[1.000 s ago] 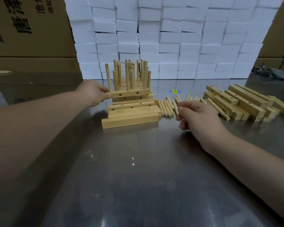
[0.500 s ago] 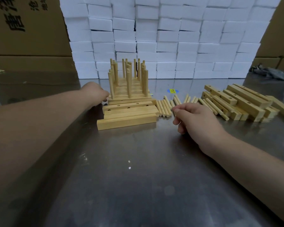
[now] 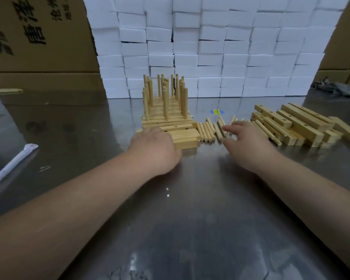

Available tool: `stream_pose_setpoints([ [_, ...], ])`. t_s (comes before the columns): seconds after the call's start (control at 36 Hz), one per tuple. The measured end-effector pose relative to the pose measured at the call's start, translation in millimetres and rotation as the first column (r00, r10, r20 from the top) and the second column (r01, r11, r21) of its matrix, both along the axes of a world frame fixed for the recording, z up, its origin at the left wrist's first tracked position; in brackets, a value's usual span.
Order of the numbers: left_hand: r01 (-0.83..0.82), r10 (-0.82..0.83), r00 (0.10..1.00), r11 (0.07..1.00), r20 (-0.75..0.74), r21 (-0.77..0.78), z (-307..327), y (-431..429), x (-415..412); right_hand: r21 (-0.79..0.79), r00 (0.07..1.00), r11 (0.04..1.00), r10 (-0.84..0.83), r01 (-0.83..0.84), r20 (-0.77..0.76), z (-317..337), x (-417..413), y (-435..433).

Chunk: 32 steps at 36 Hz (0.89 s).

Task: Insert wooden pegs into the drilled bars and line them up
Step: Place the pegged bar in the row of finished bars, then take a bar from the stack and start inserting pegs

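Head view: the left hand (image 3: 155, 147) rests on the near unpegged bars (image 3: 187, 136), probably steadying them; its grasp is hidden. The right hand (image 3: 245, 142), fingers spread and released, hovers over the loose pegs (image 3: 207, 131) lying beside them on the surface (image 3: 190, 209). The pegged bars (image 3: 166, 116) stand just behind.

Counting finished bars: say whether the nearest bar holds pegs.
Empty where visible: the nearest bar shows no pegs; the left hand covers its left part.
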<state>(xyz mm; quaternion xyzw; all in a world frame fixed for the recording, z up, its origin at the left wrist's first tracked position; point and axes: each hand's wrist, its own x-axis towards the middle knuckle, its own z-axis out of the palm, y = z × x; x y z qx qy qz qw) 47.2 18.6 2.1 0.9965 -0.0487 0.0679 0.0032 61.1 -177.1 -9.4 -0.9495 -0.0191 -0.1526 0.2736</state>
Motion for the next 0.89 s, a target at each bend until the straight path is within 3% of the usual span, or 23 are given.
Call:
stream_pose_setpoints([
  [0.08,-0.006,0.008,0.999,0.999,-0.052,0.040,-8.3,-3.3,-9.6,-0.239,0.990,0.971,-0.004,-0.030,-0.139,-1.2,7.4,-9.8],
  [0.19,0.020,-0.023,0.996,0.999,0.082,0.033,-10.9,-2.5,-13.7,-0.357,0.965,0.927,0.018,-0.115,-0.262,-6.6,10.8,-7.4],
  [0.36,0.068,-0.061,0.979,0.997,0.193,-0.034,-9.2,-0.2,-12.9,-0.369,0.979,0.917,0.085,-0.150,-0.188,-4.3,3.9,-2.8],
  [0.53,0.112,-0.041,0.962,0.960,0.269,-0.255,-7.7,10.1,-17.7,-0.307,0.997,0.948,0.074,-0.081,-0.034,0.7,-1.8,1.0],
  [0.58,0.136,-0.040,0.961,0.930,0.273,-0.342,-6.1,12.2,-19.0,-0.327,0.993,0.938,0.121,-0.116,-0.003,1.1,-3.5,1.9],
  [0.69,0.135,-0.029,0.981,0.809,0.191,-0.572,-3.2,9.8,-23.9,-0.398,0.981,0.897,0.159,-0.191,-0.112,-0.2,-4.2,5.7],
  [0.78,0.103,-0.024,0.991,0.747,0.128,-0.657,-3.6,7.9,-23.4,-0.339,0.996,0.938,0.063,-0.079,-0.058,1.8,-3.9,4.7],
  [0.89,0.061,-0.045,0.998,0.656,0.042,-0.753,-4.7,8.1,-21.9,-0.375,0.998,0.926,-0.063,0.048,-0.030,3.7,-2.4,1.2],
])
